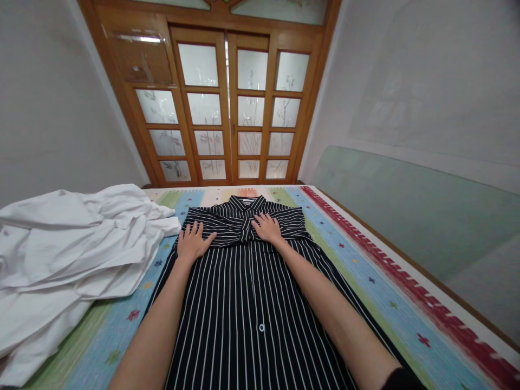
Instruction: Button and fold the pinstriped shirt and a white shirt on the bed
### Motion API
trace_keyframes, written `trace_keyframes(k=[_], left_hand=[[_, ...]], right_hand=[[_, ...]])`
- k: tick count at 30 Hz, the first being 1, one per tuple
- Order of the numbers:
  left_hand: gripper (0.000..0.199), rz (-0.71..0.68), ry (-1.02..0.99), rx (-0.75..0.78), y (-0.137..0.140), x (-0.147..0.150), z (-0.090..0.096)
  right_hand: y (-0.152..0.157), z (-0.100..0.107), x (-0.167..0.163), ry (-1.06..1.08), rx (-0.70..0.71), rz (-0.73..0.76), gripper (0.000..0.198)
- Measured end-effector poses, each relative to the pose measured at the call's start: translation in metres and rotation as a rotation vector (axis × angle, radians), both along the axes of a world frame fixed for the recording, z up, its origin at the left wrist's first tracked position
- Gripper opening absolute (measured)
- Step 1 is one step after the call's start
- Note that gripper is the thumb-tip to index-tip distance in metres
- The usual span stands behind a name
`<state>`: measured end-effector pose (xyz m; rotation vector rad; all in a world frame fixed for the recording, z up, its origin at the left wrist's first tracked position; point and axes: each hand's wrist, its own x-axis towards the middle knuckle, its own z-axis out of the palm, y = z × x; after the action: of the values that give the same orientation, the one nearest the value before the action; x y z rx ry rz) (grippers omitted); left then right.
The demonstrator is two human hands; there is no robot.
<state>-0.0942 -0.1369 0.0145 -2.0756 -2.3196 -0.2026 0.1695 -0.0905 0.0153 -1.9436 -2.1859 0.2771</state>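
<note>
A black shirt with white stripes [227, 303] lies flat, front up, its collar at the far end and its lower part running toward me. Both sleeves are folded across the chest and overlap near the middle. My left hand [193, 244] rests on the sleeve fold at the left side, fingers spread. Flat on the fold near the centre lies my right hand [267, 227], its fingers stretched out. Neither hand grips the cloth. One pale button shows low on the shirt front.
Crumpled white cloth [77, 244] is heaped on the left. Beneath everything is a colourful striped bed cover [353, 260]. A pale green panel [418, 211] leans along the right wall. Wooden doors with glass panes [223, 108] stand beyond the far edge.
</note>
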Motion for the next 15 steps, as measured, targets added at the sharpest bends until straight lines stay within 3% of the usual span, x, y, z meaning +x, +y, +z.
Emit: trace_keyframes(k=[8,15], left_hand=[[0.088,0.07,-0.037,-0.069,0.004,0.006,0.005],[0.091,0.057,-0.047,-0.098,0.011,0.003,0.014]], right_hand=[[0.0,0.002,0.007,-0.022,-0.055,-0.132,0.07],[-0.004,0.002,0.026,-0.043,-0.08,-0.105,0.073]])
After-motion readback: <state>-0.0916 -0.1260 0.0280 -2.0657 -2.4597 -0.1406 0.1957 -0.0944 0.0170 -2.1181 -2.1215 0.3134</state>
